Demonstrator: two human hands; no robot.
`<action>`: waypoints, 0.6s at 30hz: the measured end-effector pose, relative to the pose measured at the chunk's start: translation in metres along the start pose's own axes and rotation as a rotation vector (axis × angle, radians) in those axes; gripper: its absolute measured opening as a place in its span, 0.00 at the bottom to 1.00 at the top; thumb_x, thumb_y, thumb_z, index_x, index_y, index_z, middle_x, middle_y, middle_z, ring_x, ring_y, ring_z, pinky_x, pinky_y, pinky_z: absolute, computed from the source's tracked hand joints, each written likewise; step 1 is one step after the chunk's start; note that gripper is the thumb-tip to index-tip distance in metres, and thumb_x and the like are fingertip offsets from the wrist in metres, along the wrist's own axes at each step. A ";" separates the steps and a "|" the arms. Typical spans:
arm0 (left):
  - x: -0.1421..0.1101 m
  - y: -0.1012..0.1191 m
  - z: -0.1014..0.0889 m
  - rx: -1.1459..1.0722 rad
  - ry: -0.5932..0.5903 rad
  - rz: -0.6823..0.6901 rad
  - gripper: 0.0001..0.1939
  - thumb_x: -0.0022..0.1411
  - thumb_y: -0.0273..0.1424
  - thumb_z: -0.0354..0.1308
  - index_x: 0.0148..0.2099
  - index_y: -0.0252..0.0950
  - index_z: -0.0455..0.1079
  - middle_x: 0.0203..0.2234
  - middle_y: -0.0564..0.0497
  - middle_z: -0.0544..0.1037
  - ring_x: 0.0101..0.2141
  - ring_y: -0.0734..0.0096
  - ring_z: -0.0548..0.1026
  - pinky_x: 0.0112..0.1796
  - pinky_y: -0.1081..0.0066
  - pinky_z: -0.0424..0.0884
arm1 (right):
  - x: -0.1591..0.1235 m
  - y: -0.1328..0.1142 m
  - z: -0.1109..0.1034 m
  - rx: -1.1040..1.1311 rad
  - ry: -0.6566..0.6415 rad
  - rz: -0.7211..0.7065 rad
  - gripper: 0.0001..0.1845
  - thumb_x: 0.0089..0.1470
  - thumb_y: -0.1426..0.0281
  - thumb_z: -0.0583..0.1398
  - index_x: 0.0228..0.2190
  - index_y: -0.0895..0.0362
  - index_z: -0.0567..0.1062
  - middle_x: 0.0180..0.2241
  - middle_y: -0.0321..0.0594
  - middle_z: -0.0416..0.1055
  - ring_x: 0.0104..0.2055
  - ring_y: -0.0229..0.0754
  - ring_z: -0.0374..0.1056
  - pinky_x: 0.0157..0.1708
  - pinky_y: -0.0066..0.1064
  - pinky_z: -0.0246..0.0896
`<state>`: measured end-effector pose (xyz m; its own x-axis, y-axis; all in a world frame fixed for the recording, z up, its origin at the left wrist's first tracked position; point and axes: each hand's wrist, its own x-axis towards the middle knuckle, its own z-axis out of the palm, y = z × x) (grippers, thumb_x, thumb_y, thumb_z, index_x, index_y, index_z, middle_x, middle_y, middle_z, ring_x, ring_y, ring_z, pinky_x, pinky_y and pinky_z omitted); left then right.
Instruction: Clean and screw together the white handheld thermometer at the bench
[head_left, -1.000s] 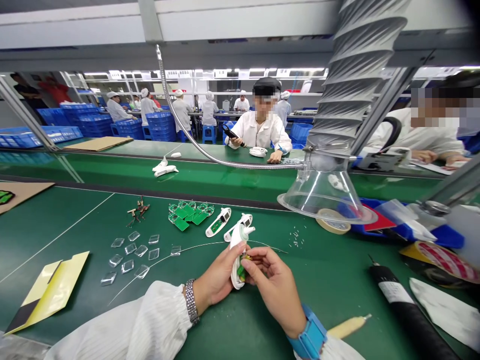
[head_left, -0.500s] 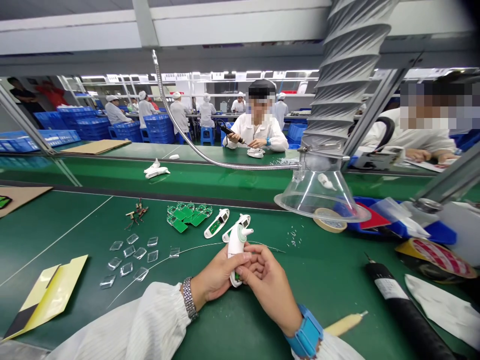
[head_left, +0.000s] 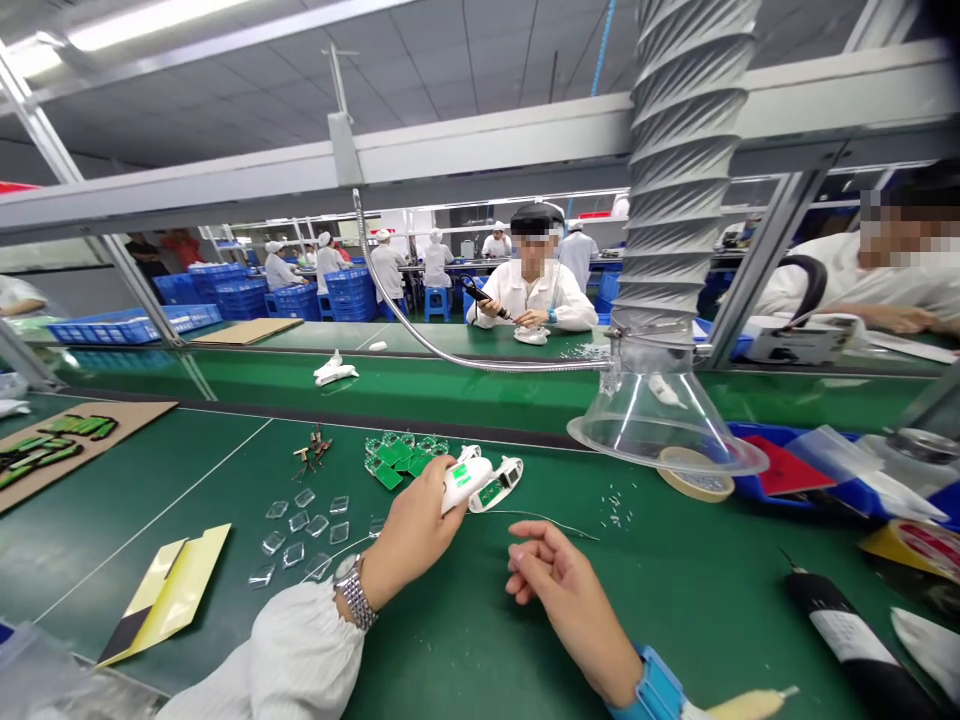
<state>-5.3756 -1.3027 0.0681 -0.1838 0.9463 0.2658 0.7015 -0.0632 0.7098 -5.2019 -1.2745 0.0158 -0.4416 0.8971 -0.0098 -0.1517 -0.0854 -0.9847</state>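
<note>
My left hand (head_left: 409, 530) is closed round a white plastic device shell (head_left: 465, 478) with a green board showing inside, holding it just above the green mat beside another white shell (head_left: 499, 482). Next to them lies a small heap of green circuit boards (head_left: 401, 453). My right hand (head_left: 555, 575) hovers lower right of the shell, fingers loosely apart, holding nothing. A thin wire (head_left: 544, 518) lies on the mat between the hands.
Several clear lenses (head_left: 300, 525) and small metal clips (head_left: 311, 452) lie left. A yellow card (head_left: 169, 590) sits at the front left. A clear fume hood (head_left: 664, 420), tape roll (head_left: 694, 478) and black tool (head_left: 855, 625) stand right. Co-workers sit across the conveyor (head_left: 450, 375).
My right hand has let go of the shell and drawn back. My left hand has carried the shell forward and down towards the other shells. The view has tilted up.
</note>
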 end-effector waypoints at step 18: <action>0.183 -0.064 0.003 0.146 -0.045 -0.437 0.14 0.61 0.36 0.51 0.45 0.33 0.64 0.36 0.49 0.72 0.31 0.72 0.71 0.32 0.67 0.71 | -0.003 0.014 0.006 -0.243 -0.164 0.038 0.14 0.49 0.58 0.56 0.29 0.58 0.67 0.20 0.31 0.61 0.19 0.32 0.59 0.19 0.23 0.53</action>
<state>-5.4520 -1.1245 0.0692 -0.4563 0.8872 -0.0687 0.6551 0.3872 0.6488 -5.2082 -1.2807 0.0028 -0.5831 0.8114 -0.0391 0.0753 0.0061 -0.9971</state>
